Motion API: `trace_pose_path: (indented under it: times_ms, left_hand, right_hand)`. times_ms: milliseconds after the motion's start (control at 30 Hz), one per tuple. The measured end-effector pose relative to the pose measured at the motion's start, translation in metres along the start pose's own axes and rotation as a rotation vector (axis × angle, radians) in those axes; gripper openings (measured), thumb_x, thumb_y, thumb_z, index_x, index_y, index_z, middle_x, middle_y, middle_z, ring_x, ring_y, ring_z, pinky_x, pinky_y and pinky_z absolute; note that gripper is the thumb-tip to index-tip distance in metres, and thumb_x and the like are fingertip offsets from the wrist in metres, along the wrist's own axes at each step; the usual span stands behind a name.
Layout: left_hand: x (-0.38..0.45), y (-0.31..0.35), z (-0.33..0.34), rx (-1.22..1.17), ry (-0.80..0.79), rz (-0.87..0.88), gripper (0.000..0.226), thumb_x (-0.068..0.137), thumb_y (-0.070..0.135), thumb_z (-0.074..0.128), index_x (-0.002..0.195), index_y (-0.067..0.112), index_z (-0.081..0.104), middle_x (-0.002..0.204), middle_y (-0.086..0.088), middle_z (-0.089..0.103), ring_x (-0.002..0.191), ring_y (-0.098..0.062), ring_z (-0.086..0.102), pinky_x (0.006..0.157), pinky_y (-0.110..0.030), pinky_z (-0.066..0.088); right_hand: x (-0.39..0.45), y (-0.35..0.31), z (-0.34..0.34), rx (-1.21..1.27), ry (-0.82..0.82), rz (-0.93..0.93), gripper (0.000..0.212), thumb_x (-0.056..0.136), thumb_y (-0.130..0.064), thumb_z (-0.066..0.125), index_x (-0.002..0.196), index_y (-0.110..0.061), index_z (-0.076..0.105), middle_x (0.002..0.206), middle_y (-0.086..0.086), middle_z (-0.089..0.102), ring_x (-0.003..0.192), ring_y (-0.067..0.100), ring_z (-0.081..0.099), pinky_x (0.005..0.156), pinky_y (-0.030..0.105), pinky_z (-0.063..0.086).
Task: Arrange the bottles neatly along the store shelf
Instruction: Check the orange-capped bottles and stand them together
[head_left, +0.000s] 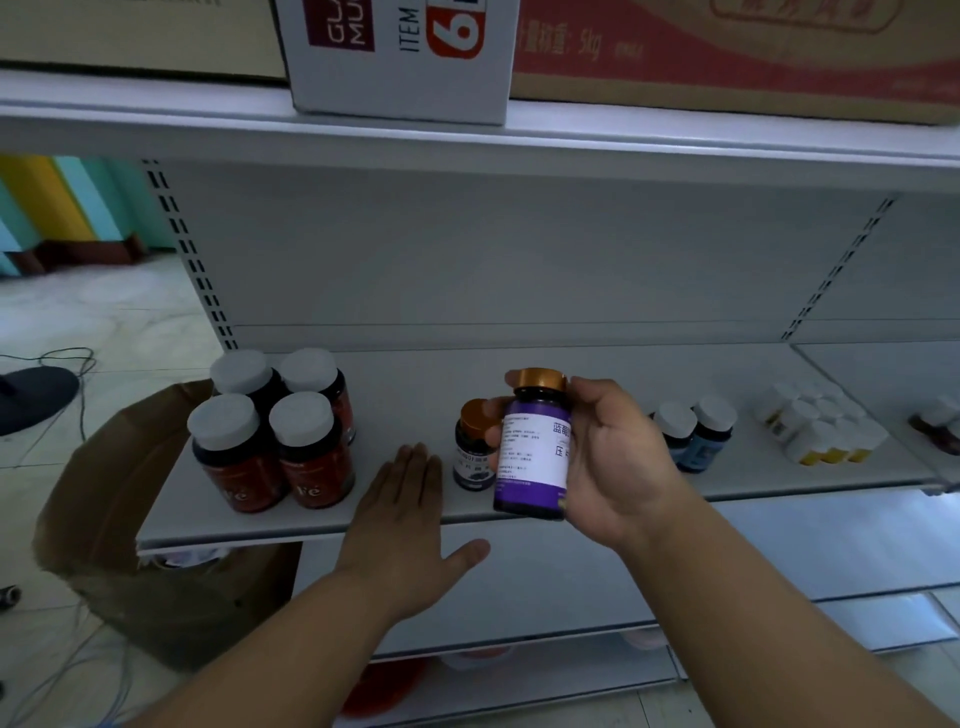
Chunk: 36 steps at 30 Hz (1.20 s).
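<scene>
White shelf (519, 364) runs L–R behind both hands, front edge just under the grip; widest bare stretch is btwn the red bottles and the grip, plus bare back half of the board behind it. Upper shelf (467, 140) overhangs well above, w/ white box (400, 57) and red carton (727, 52) on it. Brown box (130, 493) on floor, far L of grip, partly under shelf's L end. Four red bottles (275, 441), grey caps, stand 2x2 at L end, front pair near the edge. R hand (608, 457) curled round purple bottle (535, 452), gold cap up, held about upright just over the front edge, thumb on label side. L hand (410, 514) flat, fingers straight on the shelf edge, just L of grip, holding nothing. Small dark bottle (472, 447), gold cap, stands on shelf right behind/L of held one, touching or not – can't tell. Two blue bottles (693, 431) just R of grip; white-yellow bottles (821, 426) farther R.
</scene>
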<state>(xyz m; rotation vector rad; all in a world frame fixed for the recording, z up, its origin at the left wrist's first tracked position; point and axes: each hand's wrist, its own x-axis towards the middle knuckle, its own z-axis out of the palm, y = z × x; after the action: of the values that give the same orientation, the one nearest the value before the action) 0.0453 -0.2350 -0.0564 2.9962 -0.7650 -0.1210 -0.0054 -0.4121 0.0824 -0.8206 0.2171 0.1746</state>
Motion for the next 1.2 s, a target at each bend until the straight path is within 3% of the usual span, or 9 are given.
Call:
trace_pose_path:
  times_ms: [167,267,333,400,567,667,800,967,1200]
  left_hand:
    - [-0.009,-0.002,-0.016,-0.252,0.004,0.002,0.13,0.056,0.097,-0.008,0.158,0.016,-0.001,0.165,-0.003,-0.005,0.152,-0.018,-0.005,0.119,-0.029,-0.005]
    - [-0.031,0.007,-0.035,-0.615,0.136,0.016,0.106,0.068,0.093,0.024,0.151,0.028,0.029,0.154,0.011,0.034,0.137,0.0,0.03,0.111,-0.017,0.023]
    - [-0.045,0.02,-0.05,-0.814,0.213,0.053,0.068,0.077,0.075,0.051,0.135,0.04,0.043,0.134,0.021,0.05,0.118,0.014,0.042,0.097,-0.008,0.034]
    - [-0.049,0.032,-0.061,-1.029,0.204,0.021,0.046,0.081,0.053,0.072,0.119,0.044,0.049,0.117,0.024,0.059,0.108,0.013,0.052,0.088,-0.004,0.04]
    - [-0.045,0.04,-0.065,-1.535,0.071,-0.131,0.06,0.068,0.035,0.087,0.12,0.022,0.058,0.107,0.003,0.072,0.098,-0.013,0.069,0.087,-0.029,0.055]
    - [-0.048,0.04,-0.062,-1.672,0.033,-0.104,0.052,0.079,0.029,0.078,0.124,0.012,0.059,0.108,-0.005,0.073,0.097,-0.02,0.069,0.084,-0.03,0.054]
    - [-0.054,0.041,-0.065,-1.785,-0.034,-0.045,0.044,0.081,0.027,0.058,0.123,0.013,0.059,0.107,-0.012,0.073,0.096,-0.03,0.069,0.083,-0.034,0.055]
    - [-0.054,0.047,-0.067,-1.84,-0.06,-0.093,0.058,0.078,0.03,0.062,0.13,0.009,0.048,0.108,-0.018,0.072,0.092,-0.03,0.07,0.08,-0.035,0.054]
    - [-0.059,0.047,-0.065,-1.996,-0.154,-0.101,0.048,0.089,0.036,0.055,0.126,0.007,0.061,0.113,-0.024,0.069,0.096,-0.032,0.066,0.085,-0.041,0.052]
  right_hand:
    - [0.004,0.003,-0.007,-0.143,0.095,-0.104,0.036,0.099,-0.025,0.039,0.119,-0.003,0.059,0.102,0.022,0.068,0.086,0.031,0.069,0.064,0.039,0.057]
    - [0.007,0.007,-0.008,-0.267,0.128,-0.186,0.032,0.1,-0.023,0.039,0.117,-0.004,0.058,0.105,0.02,0.069,0.092,0.03,0.069,0.074,0.043,0.055]
    - [0.007,0.011,-0.008,-0.309,0.12,-0.201,0.031,0.1,-0.022,0.039,0.118,-0.004,0.057,0.102,0.017,0.071,0.093,0.029,0.069,0.08,0.045,0.053]
    - [0.005,0.015,-0.006,-0.356,0.103,-0.222,0.029,0.099,-0.019,0.042,0.12,-0.004,0.056,0.1,0.014,0.072,0.094,0.028,0.07,0.085,0.047,0.054]
    - [0.002,0.016,0.0,-0.456,0.114,-0.265,0.037,0.088,-0.021,0.063,0.119,-0.002,0.054,0.108,0.017,0.068,0.098,0.036,0.065,0.095,0.056,0.047]
    - [0.001,0.013,-0.003,-0.459,0.079,-0.216,0.04,0.089,-0.022,0.059,0.122,0.001,0.052,0.12,0.029,0.06,0.105,0.045,0.06,0.09,0.054,0.048]
    - [0.0,0.01,-0.006,-0.457,0.019,-0.174,0.041,0.083,-0.023,0.059,0.119,-0.003,0.06,0.116,0.024,0.065,0.108,0.041,0.061,0.095,0.052,0.048]
    - [-0.001,0.011,-0.004,-0.522,0.086,-0.237,0.038,0.077,-0.025,0.075,0.107,-0.007,0.06,0.1,0.01,0.068,0.095,0.029,0.064,0.088,0.05,0.051]
    - [-0.012,0.002,-0.002,-0.552,-0.036,-0.201,0.037,0.084,-0.023,0.067,0.117,-0.008,0.058,0.102,0.011,0.073,0.097,0.03,0.068,0.092,0.052,0.048]
